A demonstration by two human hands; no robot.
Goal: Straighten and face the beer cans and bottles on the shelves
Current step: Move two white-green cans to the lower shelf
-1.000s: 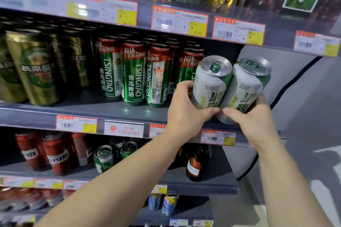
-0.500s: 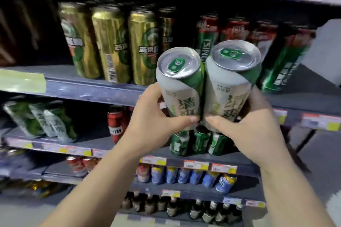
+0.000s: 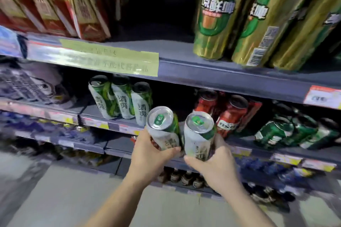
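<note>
I hold two white-and-green beer cans side by side in front of the second shelf. My left hand (image 3: 147,155) grips the left can (image 3: 163,128). My right hand (image 3: 217,166) grips the right can (image 3: 199,134). Both cans tilt with their silver tops towards me. Three matching white-and-green cans (image 3: 121,97) stand on the second shelf (image 3: 103,116), up and left of my hands. A dark gap lies between that row and the red cans (image 3: 228,114).
Gold cans (image 3: 214,16) stand on the top shelf (image 3: 184,68) at right, red and gold boxes (image 3: 55,2) at left. Dark green cans (image 3: 287,131) sit right of the red ones. Brown bottles (image 3: 184,177) line the bottom shelf. The floor (image 3: 55,199) lies below.
My hands have carried both cans down and left, from the gold-can shelf level to the second shelf. The view has swung left and is blurred by motion.
</note>
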